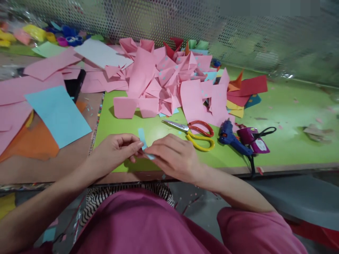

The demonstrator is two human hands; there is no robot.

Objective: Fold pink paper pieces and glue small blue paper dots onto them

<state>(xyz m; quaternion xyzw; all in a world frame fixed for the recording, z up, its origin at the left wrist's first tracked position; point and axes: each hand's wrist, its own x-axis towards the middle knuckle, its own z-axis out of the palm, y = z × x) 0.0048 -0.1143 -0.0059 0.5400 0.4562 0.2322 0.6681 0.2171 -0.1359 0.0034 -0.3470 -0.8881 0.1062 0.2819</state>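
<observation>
Pinching a light blue strip [142, 135] in head view: left hand [124, 150] has thumb and index closed on it, right hand [176, 155] has fingertips bunched narrow at its lower part. Strip sits between the hands, over the near edge zone of the green table [291, 113]. One bent piece or two, can't tell.

Risks, my read:
- Strip is thin and small. Uneven pull = crease or tear; loose pinch = drop over the near edge.
- Scissors [184, 127] lie just beyond right hand, blades pointing left. A knuckle could knock the yellow handle.
- Glue gun [230, 135] is near the right forearm, nozzle end toward the pink paper pieces [194, 98]. If hot, drips or a burn. Can't tell if powered.
- Black cord [251, 164] runs over the near edge by the gun; an elbow snag could drag gear off.
- Pink pile is loose, toward the far edge; a bump from either hand could scatter it.

Labels: purple item [251, 138] right of the gun has a pale patch, too blurred to read. No brand legible on scissors, gun or the light blue sheet [59, 114] at left.
</observation>
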